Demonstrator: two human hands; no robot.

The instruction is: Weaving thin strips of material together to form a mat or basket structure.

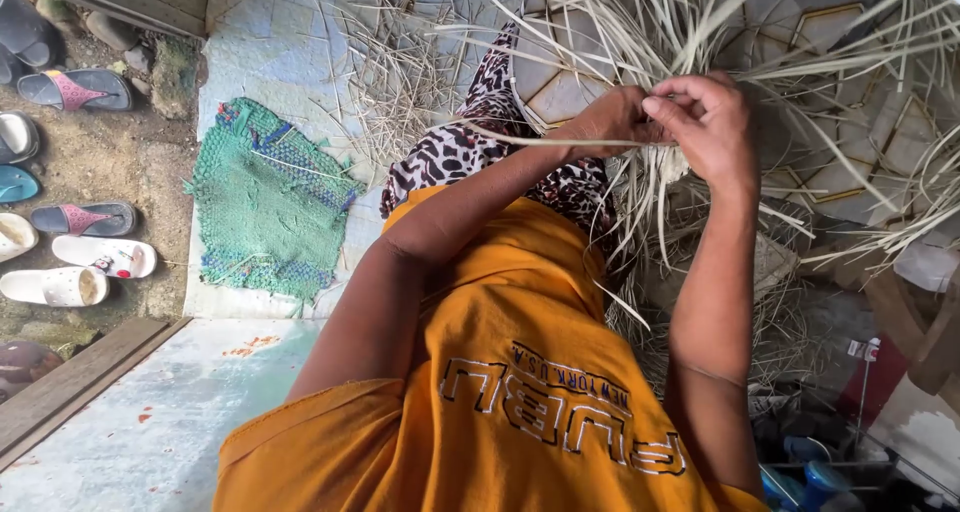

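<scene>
Both my hands are raised in front of me among a mass of pale dried straw strips (700, 12). My left hand (608, 120) is closed around a thin strip that runs level to the left. Touching it on the right is my right hand (708, 122), whose fingers curl over and pinch the same bundle of strips. More strips (650, 202) hang down beneath the hands over a woven straw piece (700, 272). My orange shirt (500, 372) and spotted trousers (460, 152) fill the middle.
A green woven mat (265, 202) lies on the pale floor at left. Several sandals (80, 222) sit on the dirt at the far left beside a wooden plank (70, 382). Patterned tiles (830, 32) lie under the straw. Blue containers (800, 482) stand at the bottom right.
</scene>
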